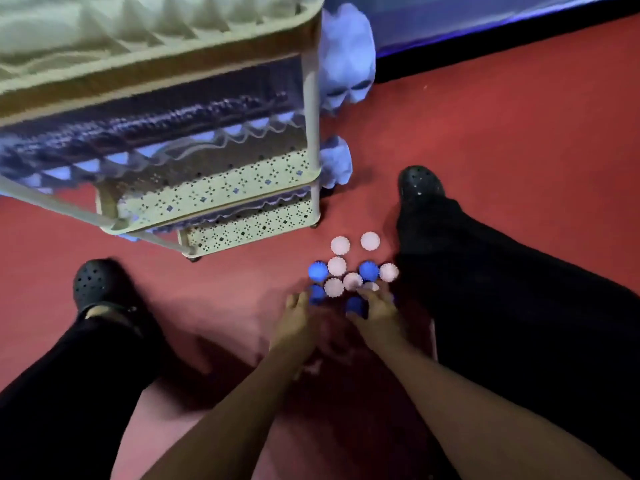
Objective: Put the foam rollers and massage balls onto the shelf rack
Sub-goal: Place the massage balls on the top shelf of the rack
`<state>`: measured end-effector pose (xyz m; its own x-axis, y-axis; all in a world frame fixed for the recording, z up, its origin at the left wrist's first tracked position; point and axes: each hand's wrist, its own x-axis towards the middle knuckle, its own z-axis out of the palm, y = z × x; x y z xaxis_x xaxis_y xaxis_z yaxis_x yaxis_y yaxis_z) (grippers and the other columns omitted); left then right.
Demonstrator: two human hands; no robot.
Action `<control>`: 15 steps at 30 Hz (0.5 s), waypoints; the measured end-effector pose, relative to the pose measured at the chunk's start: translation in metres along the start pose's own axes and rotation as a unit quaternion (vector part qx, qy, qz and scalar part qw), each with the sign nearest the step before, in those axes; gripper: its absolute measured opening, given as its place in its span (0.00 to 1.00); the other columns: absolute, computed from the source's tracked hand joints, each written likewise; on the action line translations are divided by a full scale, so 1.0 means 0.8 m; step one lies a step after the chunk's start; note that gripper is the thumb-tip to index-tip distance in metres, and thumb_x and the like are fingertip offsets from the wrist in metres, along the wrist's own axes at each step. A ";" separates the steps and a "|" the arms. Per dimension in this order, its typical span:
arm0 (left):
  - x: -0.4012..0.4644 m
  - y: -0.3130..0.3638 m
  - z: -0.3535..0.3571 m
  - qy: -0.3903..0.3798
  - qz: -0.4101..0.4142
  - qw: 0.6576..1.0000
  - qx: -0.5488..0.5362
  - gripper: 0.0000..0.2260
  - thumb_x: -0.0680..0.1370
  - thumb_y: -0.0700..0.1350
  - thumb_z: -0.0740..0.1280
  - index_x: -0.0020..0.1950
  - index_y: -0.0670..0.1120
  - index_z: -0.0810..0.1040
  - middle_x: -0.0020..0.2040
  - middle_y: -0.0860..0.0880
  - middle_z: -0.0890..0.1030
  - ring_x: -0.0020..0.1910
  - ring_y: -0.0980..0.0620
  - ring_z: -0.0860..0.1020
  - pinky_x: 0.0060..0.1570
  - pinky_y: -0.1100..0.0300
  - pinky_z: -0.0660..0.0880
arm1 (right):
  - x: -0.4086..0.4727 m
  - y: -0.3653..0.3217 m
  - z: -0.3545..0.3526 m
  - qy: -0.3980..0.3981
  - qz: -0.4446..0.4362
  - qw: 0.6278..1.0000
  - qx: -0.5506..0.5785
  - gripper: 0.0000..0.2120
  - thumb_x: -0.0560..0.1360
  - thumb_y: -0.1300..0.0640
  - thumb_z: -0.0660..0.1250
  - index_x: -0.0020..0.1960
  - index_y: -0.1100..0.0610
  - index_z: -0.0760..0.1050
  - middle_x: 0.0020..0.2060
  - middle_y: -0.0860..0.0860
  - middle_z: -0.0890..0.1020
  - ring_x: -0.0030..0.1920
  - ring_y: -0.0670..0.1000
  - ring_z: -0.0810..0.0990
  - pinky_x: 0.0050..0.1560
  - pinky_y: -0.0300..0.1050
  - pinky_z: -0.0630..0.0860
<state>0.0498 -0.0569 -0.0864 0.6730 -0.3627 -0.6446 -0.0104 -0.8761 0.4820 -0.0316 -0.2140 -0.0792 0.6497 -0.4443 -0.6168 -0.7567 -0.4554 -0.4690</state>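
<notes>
Several spiky massage balls, pale pink (337, 266) and blue (368, 270), lie clustered on the red floor between my legs. My left hand (297, 322) reaches the cluster's near left side, its fingertips touching a blue ball (316, 293). My right hand (378, 314) has thumb and fingers curled around another blue ball (355, 304); the view is blurred. The cream shelf rack (313, 140) stands at upper left. Ridged foam rollers lie on its shelves: a dark purple one (149, 128), and pale blue ends (346, 60) (335, 162) sticking out on the right.
My legs in black trousers and black clogs (419, 183) (95, 284) flank the balls on both sides. The rack stands on small castors (194, 258). A dark wall base (485, 53) runs along the back right, with open red floor in front of it.
</notes>
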 end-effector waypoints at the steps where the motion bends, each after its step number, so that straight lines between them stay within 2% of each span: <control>1: 0.014 -0.006 0.009 0.002 0.004 1.000 0.009 0.27 0.80 0.47 0.66 0.78 0.46 0.65 0.72 0.42 0.70 0.65 0.38 0.76 0.60 0.49 0.73 | 0.012 0.004 0.009 0.001 0.005 1.000 0.000 0.31 0.74 0.53 0.76 0.75 0.49 0.72 0.76 0.55 0.64 0.75 0.56 0.67 0.71 0.47 0.67; 4: 0.051 -0.023 0.031 0.009 -0.005 1.000 -0.004 0.30 0.76 0.48 0.67 0.78 0.45 0.67 0.66 0.38 0.74 0.56 0.33 0.79 0.56 0.46 0.76 | 0.038 0.014 0.032 -0.018 0.016 1.000 -0.006 0.28 0.76 0.55 0.73 0.75 0.52 0.70 0.74 0.56 0.64 0.72 0.58 0.69 0.66 0.44 0.67; 5: 0.060 -0.025 0.035 0.006 -0.006 1.000 -0.006 0.30 0.76 0.48 0.67 0.78 0.45 0.67 0.66 0.38 0.73 0.57 0.33 0.79 0.57 0.45 0.76 | 0.042 0.017 0.037 -0.023 0.022 0.999 -0.028 0.28 0.77 0.54 0.72 0.75 0.51 0.69 0.74 0.55 0.63 0.71 0.58 0.71 0.64 0.43 0.68; 7: 0.074 -0.026 0.041 -0.008 -0.007 1.000 0.009 0.30 0.78 0.47 0.70 0.78 0.47 0.66 0.68 0.39 0.71 0.59 0.33 0.78 0.59 0.43 0.74 | 0.048 0.025 0.044 -0.030 0.031 0.995 -0.090 0.26 0.78 0.49 0.70 0.75 0.46 0.68 0.76 0.53 0.58 0.67 0.60 0.75 0.61 0.49 0.73; 10: 0.085 -0.026 0.047 0.005 -0.012 0.999 0.031 0.26 0.77 0.47 0.72 0.74 0.47 0.69 0.66 0.41 0.71 0.56 0.32 0.78 0.53 0.43 0.74 | 0.052 0.032 0.052 -0.007 0.031 0.991 -0.129 0.21 0.76 0.44 0.71 0.67 0.46 0.72 0.72 0.53 0.59 0.57 0.62 0.80 0.53 0.53 0.78; 13: 0.091 -0.026 0.047 0.028 -0.022 0.999 -0.001 0.23 0.76 0.44 0.73 0.68 0.41 0.71 0.62 0.39 0.74 0.55 0.31 0.78 0.52 0.41 0.75 | 0.055 0.033 0.056 0.016 0.034 0.990 -0.136 0.19 0.75 0.45 0.72 0.62 0.48 0.72 0.69 0.52 0.61 0.53 0.61 0.81 0.49 0.53 0.79; 15: 0.089 -0.026 0.044 0.037 -0.021 0.999 -0.031 0.22 0.75 0.42 0.74 0.65 0.39 0.71 0.61 0.38 0.76 0.56 0.33 0.78 0.53 0.43 0.74 | 0.055 0.034 0.058 0.028 0.025 0.993 -0.113 0.18 0.74 0.48 0.74 0.60 0.48 0.72 0.66 0.51 0.62 0.52 0.62 0.81 0.48 0.55 0.80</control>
<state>0.0718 -0.0762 -0.1634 0.7250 -0.2986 -0.6206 0.0633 -0.8684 0.4918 -0.0269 -0.2101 -0.1479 0.6195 -0.5099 -0.5969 -0.7565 -0.5906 -0.2807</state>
